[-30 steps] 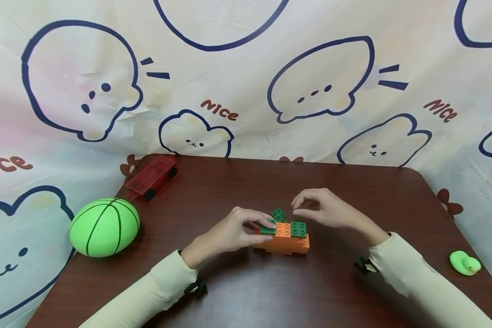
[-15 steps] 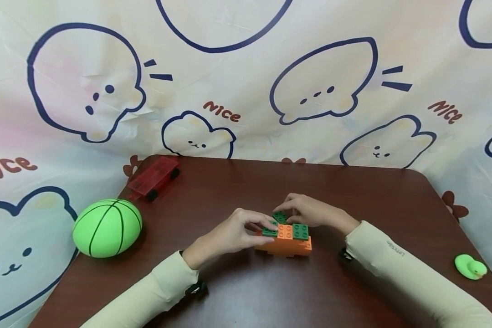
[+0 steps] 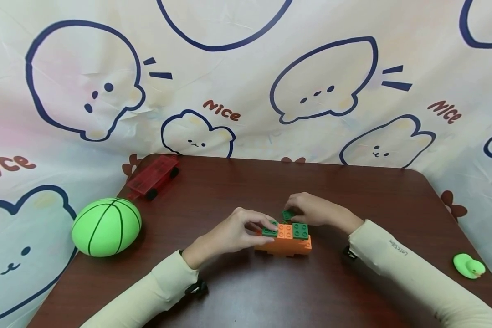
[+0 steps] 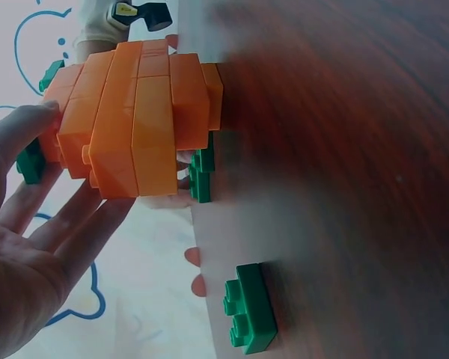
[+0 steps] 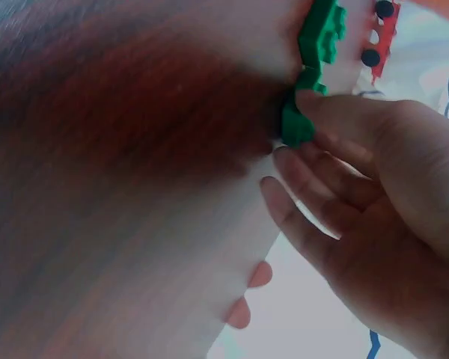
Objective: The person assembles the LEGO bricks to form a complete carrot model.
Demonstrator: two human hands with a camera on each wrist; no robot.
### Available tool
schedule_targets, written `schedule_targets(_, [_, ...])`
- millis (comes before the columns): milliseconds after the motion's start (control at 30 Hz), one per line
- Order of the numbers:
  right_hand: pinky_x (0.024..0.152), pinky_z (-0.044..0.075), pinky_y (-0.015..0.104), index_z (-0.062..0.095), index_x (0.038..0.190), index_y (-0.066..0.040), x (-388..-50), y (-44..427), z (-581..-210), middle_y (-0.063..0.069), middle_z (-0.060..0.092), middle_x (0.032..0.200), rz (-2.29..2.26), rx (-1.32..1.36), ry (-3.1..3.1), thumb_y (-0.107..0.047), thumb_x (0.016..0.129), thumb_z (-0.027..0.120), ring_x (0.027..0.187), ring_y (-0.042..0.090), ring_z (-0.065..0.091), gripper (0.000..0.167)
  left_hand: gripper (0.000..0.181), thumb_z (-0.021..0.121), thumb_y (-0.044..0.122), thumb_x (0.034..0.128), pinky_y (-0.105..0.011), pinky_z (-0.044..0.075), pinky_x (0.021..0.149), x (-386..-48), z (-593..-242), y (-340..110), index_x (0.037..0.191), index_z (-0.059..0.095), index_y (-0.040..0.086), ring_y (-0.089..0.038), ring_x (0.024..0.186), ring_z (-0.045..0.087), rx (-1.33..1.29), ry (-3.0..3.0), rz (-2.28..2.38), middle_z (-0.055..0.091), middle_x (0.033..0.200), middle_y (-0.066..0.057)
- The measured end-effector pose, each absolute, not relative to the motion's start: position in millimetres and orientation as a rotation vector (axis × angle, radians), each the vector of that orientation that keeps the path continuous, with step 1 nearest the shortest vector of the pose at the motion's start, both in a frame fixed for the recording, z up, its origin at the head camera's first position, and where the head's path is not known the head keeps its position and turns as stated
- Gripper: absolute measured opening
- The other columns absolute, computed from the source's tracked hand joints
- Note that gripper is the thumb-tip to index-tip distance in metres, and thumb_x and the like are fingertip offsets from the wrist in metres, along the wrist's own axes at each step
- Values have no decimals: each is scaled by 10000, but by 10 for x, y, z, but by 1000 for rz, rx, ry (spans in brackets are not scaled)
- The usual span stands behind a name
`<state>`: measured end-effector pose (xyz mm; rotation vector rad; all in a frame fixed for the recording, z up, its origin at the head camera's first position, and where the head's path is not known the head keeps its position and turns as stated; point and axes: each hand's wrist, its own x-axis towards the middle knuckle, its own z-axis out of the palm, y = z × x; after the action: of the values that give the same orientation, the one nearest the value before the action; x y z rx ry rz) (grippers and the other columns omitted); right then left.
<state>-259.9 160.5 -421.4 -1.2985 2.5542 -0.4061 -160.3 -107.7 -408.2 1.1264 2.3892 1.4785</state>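
An orange building-block assembly [image 3: 284, 246] stands on the table, with green and orange bricks along its top. My left hand [image 3: 235, 231] grips its left end, thumb on the near side; the left wrist view shows the stacked orange blocks [image 4: 116, 120] against the fingers. Just behind the assembly, my right hand [image 3: 315, 210] pinches a small green brick [image 3: 287, 215] between thumb and fingers. In the right wrist view that green brick [image 5: 298, 123] is partly covered by the thumb, and another green brick [image 5: 322, 34] adjoins or overlaps it; whether they are joined, I cannot tell.
A loose green brick [image 4: 252, 308] lies on the table in the left wrist view. A green ball [image 3: 106, 227] sits at the table's left edge, with a red transparent toy cart [image 3: 153, 176] behind it. A green rubber duck [image 3: 468, 266] is near the right edge.
My right hand has come left and down to the green brick behind the assembly and taken hold of it. The brick has since shifted slightly right. My left hand keeps its hold.
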Motion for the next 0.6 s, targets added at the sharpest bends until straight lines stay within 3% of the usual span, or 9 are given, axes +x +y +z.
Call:
schedule_targets(233, [921,600,394,718,1221,-136,-2520,1729,-4026,9,728,1178,-612,-1232,2571,-173,925,769,1075,165,699,303,187,805,195,908,-293,615,845,-1537,-4088,-1090,1094,799,207,-55,1018,729,1080,2375,1472,768,1203,-5])
schedule_targets(600, [782,621,274,723,1144,-193,-1853,1678,-3515,-72,748,1053,-1020,-1466,2465,-168,898,812,902,42,735,263,144,805,168,906,-327,627,820,-1456,-4086,-1105,1050,798,167,-65,999,744,1209,2362,1490,782,1161,-23])
